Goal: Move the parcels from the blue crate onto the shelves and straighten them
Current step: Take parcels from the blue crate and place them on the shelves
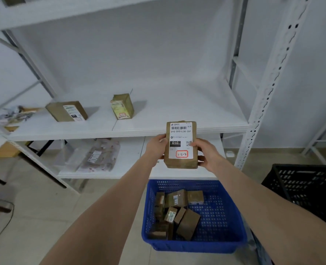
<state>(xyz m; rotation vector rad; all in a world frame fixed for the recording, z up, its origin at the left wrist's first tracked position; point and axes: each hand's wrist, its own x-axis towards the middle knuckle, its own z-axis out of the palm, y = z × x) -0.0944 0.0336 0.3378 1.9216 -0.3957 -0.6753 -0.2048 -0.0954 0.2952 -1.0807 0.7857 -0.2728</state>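
I'm holding one parcel [181, 145] upright in front of me, label facing me, above the crate [225, 243] and roughly level with the front edge of the shelf [177, 115]. My left hand [156, 148] is gripping its left side, thumb on the front; my right hand [206, 153] is gripping the right side and bottom corner, fingers curled round it.

I'm judging the job as early. Only two boxes are sitting on that shelf: a flat box [66, 111] lying at an angle to the edge, and an upright box [122, 106] standing apart from it, also turned a little. Neither is looking squared up, so straightening is waiting. A heap [177, 213] of brown parcels is lying jumbled in the crate, more than are shelved, so most of the moving is ahead.

Further out, a clear bag [99, 155] is lying on the lower shelf [131, 169], and a black crate [307, 184] is standing on the floor to my right
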